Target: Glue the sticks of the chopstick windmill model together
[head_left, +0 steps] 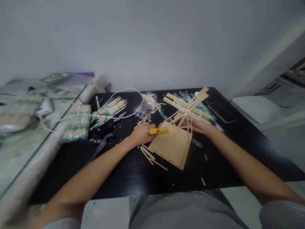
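Yellow tool (160,131) projecting rightward from the left hand's (142,133) curled fingers; stick model (172,141) alongside; right hand (199,125) partly behind its sticks, finger grip indeterminable.

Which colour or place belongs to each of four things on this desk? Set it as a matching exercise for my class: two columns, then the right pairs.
Things
1. tool in the left grip
2. looped cable
3. table
4. crossed sticks

Colours and places
A. black
B. at the far end of the flat panel
C. yellow
D. white

Right pairs: 1-C, 2-D, 3-A, 4-B
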`<state>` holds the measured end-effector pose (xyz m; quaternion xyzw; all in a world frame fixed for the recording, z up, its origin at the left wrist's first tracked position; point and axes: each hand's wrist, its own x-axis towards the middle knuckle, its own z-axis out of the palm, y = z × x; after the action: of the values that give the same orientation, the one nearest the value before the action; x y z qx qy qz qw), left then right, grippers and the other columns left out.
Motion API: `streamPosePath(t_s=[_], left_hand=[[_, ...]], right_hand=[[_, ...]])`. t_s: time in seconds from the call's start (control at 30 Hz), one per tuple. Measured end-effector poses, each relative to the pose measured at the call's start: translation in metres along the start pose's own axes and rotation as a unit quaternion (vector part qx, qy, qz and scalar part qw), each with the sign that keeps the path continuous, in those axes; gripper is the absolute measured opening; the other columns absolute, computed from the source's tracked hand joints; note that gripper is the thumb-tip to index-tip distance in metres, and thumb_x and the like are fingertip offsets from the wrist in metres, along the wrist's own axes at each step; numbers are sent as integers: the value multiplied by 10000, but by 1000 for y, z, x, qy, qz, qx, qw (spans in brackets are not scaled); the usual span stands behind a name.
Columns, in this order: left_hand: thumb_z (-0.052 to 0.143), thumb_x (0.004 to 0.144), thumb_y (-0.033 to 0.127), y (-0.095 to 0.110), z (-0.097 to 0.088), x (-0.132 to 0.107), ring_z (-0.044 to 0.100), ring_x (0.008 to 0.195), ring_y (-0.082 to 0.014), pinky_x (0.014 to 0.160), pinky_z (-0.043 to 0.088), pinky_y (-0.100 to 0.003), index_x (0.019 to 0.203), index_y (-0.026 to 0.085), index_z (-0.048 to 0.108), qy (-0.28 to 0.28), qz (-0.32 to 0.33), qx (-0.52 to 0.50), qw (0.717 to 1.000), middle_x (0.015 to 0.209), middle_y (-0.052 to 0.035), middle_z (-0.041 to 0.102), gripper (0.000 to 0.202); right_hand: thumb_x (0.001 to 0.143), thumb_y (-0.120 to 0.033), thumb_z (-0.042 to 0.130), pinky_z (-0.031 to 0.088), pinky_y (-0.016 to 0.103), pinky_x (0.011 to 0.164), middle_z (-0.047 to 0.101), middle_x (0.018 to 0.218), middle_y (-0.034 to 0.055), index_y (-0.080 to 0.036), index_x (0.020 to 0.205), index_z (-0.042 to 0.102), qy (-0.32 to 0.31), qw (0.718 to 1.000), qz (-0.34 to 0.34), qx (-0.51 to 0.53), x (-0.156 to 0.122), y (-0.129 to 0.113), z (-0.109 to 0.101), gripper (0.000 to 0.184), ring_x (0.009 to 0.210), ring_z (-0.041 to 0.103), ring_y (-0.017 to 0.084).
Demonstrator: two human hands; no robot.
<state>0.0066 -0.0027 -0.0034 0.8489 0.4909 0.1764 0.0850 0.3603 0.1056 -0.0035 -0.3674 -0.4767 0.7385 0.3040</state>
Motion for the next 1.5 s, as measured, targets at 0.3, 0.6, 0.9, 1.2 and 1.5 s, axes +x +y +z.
streamPosePath(t_s=[0.3,0.6,0.9,1.2,1.5], left_hand=[[748,1040,361,-7,4,-3,768,825,-227,749,544,-321,889,268,682,0,-18,-15,1000,826,-22,750,189],[760,1017,288,-12,5,-3,786,830,-238,772,574,-339,863,276,639,14,3,-9,1000,827,-26,772,196],[756,961,182,-16,11,-4,695,759,-184,729,453,-286,820,257,617,53,23,-47,997,773,-2,708,212],[738,963,207,-19,12,-4,729,792,-199,755,478,-296,841,256,653,49,21,-46,998,804,-21,752,157],[749,956,218,-23,16,-5,735,808,-193,768,473,-292,881,248,704,47,10,-54,997,825,-21,763,93]], right_hand=[[994,-407,1082,747,402,964,805,833,45,-212,1014,792,-69,995,-68,22,13,15,-8,350,873,840,243],[845,-572,1165,706,388,896,711,737,2,-218,871,717,-66,993,-96,20,19,18,2,572,733,718,184],[774,-673,1182,683,405,897,706,757,-1,-215,849,707,-85,990,-108,19,23,20,1,664,750,709,181],[744,-718,1184,671,384,882,697,755,-4,-213,854,719,-66,993,-94,14,19,17,5,696,756,693,174],[769,-692,1169,662,383,844,668,726,-25,-230,865,665,-54,994,-92,25,25,20,6,690,712,687,168]])
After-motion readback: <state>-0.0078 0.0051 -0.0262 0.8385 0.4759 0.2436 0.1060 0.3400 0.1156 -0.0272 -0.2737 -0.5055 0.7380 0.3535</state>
